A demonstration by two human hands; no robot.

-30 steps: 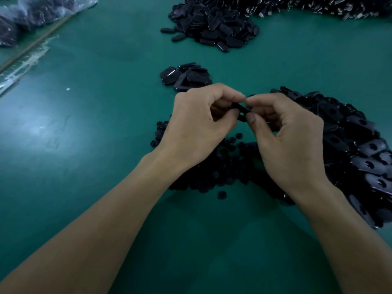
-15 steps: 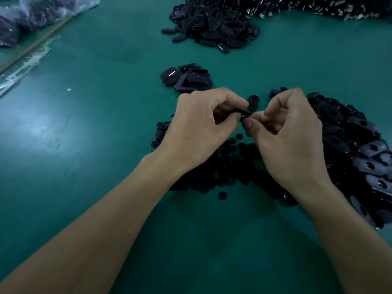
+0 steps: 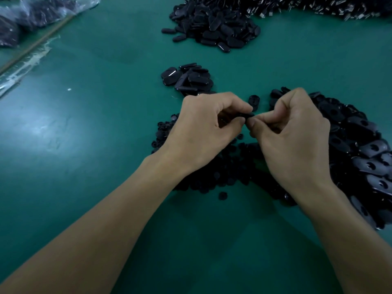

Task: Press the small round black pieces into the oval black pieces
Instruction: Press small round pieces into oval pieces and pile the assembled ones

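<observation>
Fig.: your L hand (image 3: 203, 128) and R hand (image 3: 292, 141), fingers curled, both pinch one oval black piece (image 3: 247, 115) above the heap of small round black pieces (image 3: 212, 177); prob. light, stiff, slick plastic, so grip its edges w/ fingertips.
</observation>
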